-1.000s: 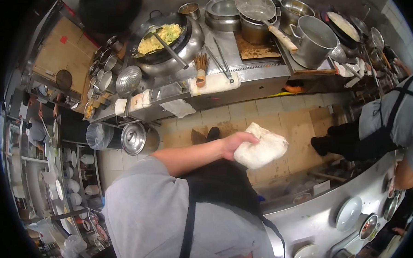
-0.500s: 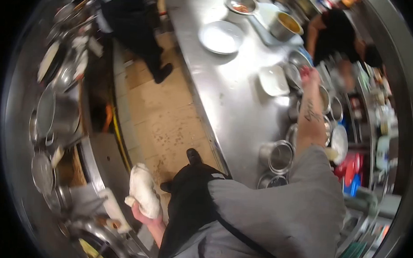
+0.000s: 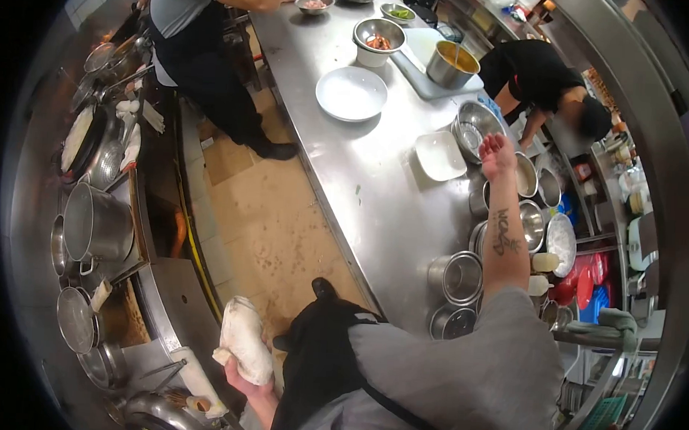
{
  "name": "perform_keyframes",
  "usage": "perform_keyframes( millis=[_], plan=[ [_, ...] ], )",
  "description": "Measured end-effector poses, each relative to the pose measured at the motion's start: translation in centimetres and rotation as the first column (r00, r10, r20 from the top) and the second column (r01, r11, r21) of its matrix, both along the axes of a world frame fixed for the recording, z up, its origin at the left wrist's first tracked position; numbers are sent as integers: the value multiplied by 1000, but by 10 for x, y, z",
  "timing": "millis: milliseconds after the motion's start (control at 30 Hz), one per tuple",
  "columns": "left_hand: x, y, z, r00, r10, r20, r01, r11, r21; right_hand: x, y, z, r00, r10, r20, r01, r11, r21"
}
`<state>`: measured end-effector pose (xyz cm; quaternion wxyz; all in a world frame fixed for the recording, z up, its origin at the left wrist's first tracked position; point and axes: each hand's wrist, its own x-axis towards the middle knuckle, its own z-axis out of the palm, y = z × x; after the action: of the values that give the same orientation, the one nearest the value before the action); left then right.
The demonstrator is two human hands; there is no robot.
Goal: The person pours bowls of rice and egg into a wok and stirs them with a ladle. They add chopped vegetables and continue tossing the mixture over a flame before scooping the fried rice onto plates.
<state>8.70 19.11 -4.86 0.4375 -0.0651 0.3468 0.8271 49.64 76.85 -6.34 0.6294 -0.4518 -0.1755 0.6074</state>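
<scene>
A bundled white cloth (image 3: 245,340) is gripped in my left hand (image 3: 246,380), low beside my black apron and above the tiled floor. My right arm stretches out over the steel table. At its end my right hand (image 3: 498,156) is turned palm up with its fingers loosely spread and nothing in them. Just beyond the fingertips lies a steel mixing bowl (image 3: 475,127). To the left of that hand is a square white dish (image 3: 441,155), and a row of steel containers (image 3: 524,177) stands under and right of the forearm.
A white plate (image 3: 351,94), a bowl of orange-red food (image 3: 379,37) and a pot of orange sauce (image 3: 453,64) stand on the steel table (image 3: 383,209). A stockpot (image 3: 98,220) sits left near the stove. One person (image 3: 205,63) stands across the aisle; another (image 3: 543,78) bends at the right.
The view has shifted, showing more of the table's far end. My right hand now shows its palm and loosened fingers near the bowl. The cloth stays in my left hand.
</scene>
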Motion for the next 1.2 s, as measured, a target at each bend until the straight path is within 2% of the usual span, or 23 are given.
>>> perform_keyframes(
  millis=[167,333,433,500,533,633,667,767,933,1200],
  plan=[
    [-6,-20,-27,996,86,31,-85,996,-24,-4,-20,2,993,51,-107,-49,999,17],
    [-6,-21,-28,994,96,56,-95,995,-34,-21,-37,10,977,-59,-205,45,996,-74],
    [-8,-28,-32,993,85,79,-85,996,-8,0,-15,-38,965,-38,-259,30,999,-36],
    [-12,-32,-38,999,25,37,-26,999,19,2,-6,-55,988,-64,-141,49,993,-106],
    [-14,-34,-38,998,-65,10,64,995,75,0,-9,-57,986,-76,-146,57,990,-127],
    [-10,-32,-37,993,90,81,-84,993,-78,-26,-38,-26,987,-108,-118,85,979,-184],
    [-9,-32,-37,994,91,57,-83,989,-126,-25,-43,-24,988,-101,-112,81,981,-176],
    [-11,-33,-37,997,67,47,-62,993,-105,-29,-51,-16,990,-114,-83,100,982,-159],
    [-11,-28,-30,996,64,61,-59,995,-84,-30,-62,-28,984,-87,-156,54,977,-205],
    [-11,-31,-32,993,76,93,-68,994,-80,-25,-57,-28,978,-72,-196,39,985,-167]
  ],
)
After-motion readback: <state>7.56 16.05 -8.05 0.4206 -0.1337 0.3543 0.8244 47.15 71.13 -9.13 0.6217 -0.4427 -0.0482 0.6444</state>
